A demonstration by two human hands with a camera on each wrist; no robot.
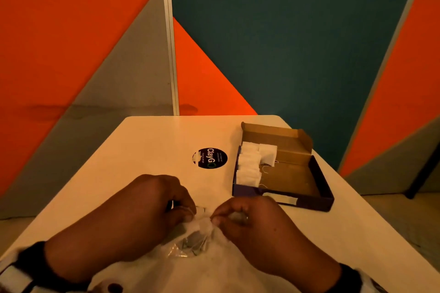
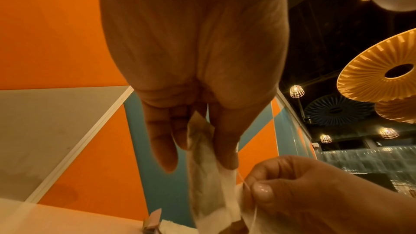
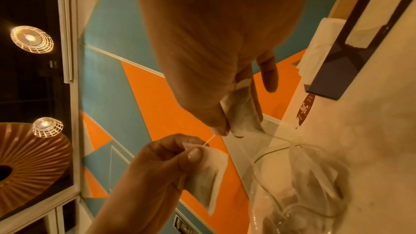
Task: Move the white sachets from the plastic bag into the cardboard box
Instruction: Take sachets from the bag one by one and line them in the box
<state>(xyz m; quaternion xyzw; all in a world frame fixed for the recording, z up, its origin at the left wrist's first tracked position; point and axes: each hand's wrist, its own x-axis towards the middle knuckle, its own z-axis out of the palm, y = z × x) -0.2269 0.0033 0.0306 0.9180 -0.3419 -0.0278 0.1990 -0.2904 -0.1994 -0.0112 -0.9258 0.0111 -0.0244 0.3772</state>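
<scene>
My two hands meet over the clear plastic bag (image 1: 188,246), which lies on the white table near its front edge. My left hand (image 1: 188,215) pinches one white sachet (image 2: 202,149). My right hand (image 1: 217,219) pinches another sachet (image 3: 241,109). A thin string (image 3: 208,141) runs taut between the two hands. More sachets show inside the bag (image 3: 303,184). The open cardboard box (image 1: 297,173) sits to the right and further back, with a row of white sachets (image 1: 250,166) standing along its left side.
A round black sticker (image 1: 210,158) lies on the table (image 1: 147,150) left of the box. Orange, grey and teal partition walls stand close behind and to the right. The box's lid flap (image 1: 273,133) stands up at the back.
</scene>
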